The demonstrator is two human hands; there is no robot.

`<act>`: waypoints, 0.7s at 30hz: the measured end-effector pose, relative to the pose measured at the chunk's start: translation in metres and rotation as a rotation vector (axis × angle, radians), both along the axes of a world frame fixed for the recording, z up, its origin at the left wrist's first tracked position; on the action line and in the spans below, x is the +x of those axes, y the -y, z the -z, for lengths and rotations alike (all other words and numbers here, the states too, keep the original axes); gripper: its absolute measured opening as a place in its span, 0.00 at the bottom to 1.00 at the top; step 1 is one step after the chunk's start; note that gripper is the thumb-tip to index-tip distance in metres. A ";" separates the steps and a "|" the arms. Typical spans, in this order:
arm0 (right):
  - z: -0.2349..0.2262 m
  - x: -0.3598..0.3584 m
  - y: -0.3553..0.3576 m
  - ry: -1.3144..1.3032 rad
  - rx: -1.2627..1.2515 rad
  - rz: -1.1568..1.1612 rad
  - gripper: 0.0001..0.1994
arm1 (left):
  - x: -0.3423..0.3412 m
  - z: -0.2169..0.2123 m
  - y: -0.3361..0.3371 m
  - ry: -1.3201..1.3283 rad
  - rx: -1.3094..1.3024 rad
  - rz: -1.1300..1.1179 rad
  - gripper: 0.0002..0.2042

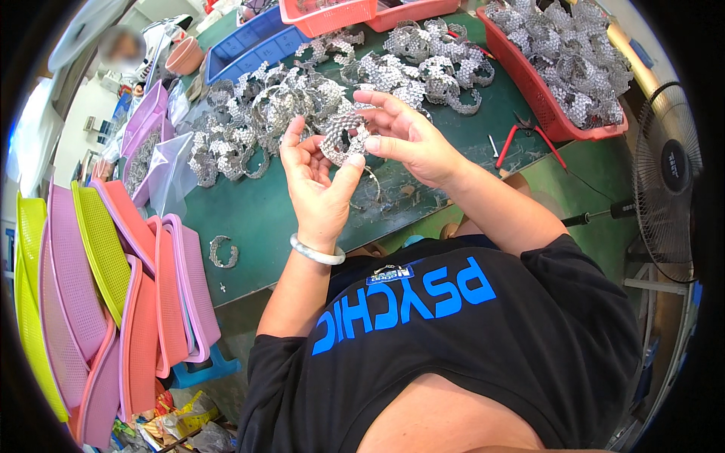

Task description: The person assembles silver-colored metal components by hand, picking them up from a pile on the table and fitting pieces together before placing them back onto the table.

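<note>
Above the middle of the surface (279, 219), close to its near edge, a curved silver metal band (337, 134) is gripped by both hands. The left hand (323, 189) pinches it with the thumb at its lower side; the right hand (415, 147) grasps it from the other side, thumb against it and upper fingers spread. A pale bangle (317, 250) circles the left wrist.

Just beyond the hands, a pile of similar bands (294, 106) stretches across the surface toward its far edge, where a blue tray (260, 54) sits. One loose band (215, 253) lies well apart, near the near left corner. Toward the right edge, a red basket (521, 84) holds more bands, with red-handled pliers (504, 147) and a small rod (493, 145) beside it. Coloured baskets (97, 226) stand stacked past the left edge.
</note>
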State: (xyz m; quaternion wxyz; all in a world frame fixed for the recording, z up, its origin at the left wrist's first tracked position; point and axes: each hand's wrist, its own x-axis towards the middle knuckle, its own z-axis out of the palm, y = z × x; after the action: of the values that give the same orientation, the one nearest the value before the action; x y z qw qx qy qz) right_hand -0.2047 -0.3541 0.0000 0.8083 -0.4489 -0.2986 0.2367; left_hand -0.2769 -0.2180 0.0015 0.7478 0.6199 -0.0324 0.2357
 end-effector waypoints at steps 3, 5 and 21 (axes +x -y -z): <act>0.002 0.000 0.000 0.029 -0.030 0.027 0.30 | 0.000 0.000 0.001 0.013 0.084 -0.070 0.38; 0.003 0.000 0.001 0.053 -0.040 0.044 0.30 | 0.000 0.001 0.003 0.019 0.201 -0.146 0.39; 0.002 -0.019 0.001 0.127 -0.202 0.180 0.28 | -0.001 0.002 0.001 0.161 0.804 -0.485 0.40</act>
State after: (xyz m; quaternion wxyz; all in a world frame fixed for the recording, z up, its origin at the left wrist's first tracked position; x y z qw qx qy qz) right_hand -0.2242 -0.3546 -0.0021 0.7566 -0.5667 -0.2822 0.1634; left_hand -0.2782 -0.2189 -0.0003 0.3672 0.8295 -0.0334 0.4195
